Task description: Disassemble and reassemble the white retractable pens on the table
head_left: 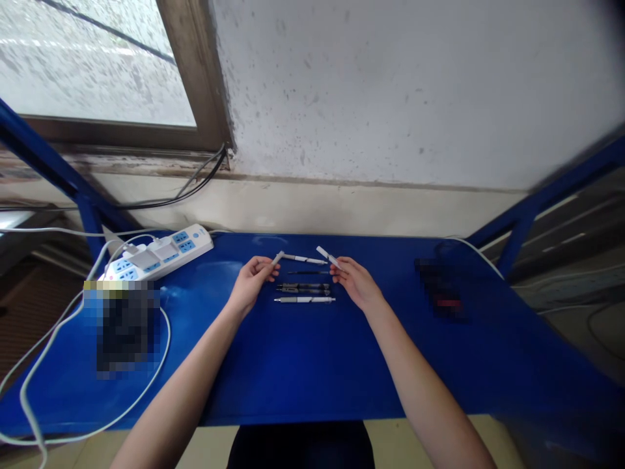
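Between finger and thumb of my left hand (254,280) is a short whitish pen part (278,258), tilted up to the right. My right hand (355,280) pinches a white pen part (323,252) that points up to the left. Between the hands lie a white and grey pen (303,258) at the back and a thin dark refill (305,272) in front of it. Nearer to me are dark pens (303,288) side by side, then a white and grey pen (305,299). All lie roughly crosswise on the blue table (303,365).
A white power strip (170,259) with plugs and looping white cables stands at the back left. In front of it is a blurred dark object (125,329). Another blurred dark object (439,290) lies at the right. Blue metal posts flank the table; a wall is behind.
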`<state>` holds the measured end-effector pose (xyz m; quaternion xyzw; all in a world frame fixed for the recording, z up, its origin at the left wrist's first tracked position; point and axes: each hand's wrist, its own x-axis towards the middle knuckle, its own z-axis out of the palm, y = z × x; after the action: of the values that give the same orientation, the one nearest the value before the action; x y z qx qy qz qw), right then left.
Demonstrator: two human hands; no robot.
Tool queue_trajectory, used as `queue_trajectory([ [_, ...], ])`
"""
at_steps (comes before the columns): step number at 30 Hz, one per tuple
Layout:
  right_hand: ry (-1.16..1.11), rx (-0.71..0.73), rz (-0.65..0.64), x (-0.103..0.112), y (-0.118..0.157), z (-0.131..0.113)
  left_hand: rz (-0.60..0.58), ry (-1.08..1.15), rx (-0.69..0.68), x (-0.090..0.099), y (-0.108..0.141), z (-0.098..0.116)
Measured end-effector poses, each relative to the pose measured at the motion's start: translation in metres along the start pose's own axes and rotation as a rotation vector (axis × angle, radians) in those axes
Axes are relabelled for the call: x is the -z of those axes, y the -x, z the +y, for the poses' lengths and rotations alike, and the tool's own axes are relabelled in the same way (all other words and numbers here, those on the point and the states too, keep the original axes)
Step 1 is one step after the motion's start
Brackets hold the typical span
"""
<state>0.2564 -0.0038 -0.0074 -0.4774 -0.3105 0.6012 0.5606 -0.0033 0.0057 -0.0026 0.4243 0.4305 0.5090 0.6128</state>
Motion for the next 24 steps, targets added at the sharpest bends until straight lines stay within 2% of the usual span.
queue_trajectory([
  [5, -0.092, -0.079, -0.055, 0.0005, -0.0018, 0.0023, -0.070, 0.107, 0.089, -0.0015, 0.0004, -0.0005],
  [12, -0.139, -0.102, -0.121, 0.0005, -0.0014, -0.0008, -0.101, 0.111, 0.084, 0.0001, -0.0003, -0.0019],
  [19, -0.152, -0.093, -0.039, -0.0020, -0.0005, -0.0026, -0.108, -0.001, 0.030, 0.0003, 0.0002, -0.0006],
  [24, -0.106, -0.058, -0.031, -0.0032, 0.0019, -0.0036, -0.073, -0.050, -0.028, 0.0010, -0.0001, -0.0013],
])
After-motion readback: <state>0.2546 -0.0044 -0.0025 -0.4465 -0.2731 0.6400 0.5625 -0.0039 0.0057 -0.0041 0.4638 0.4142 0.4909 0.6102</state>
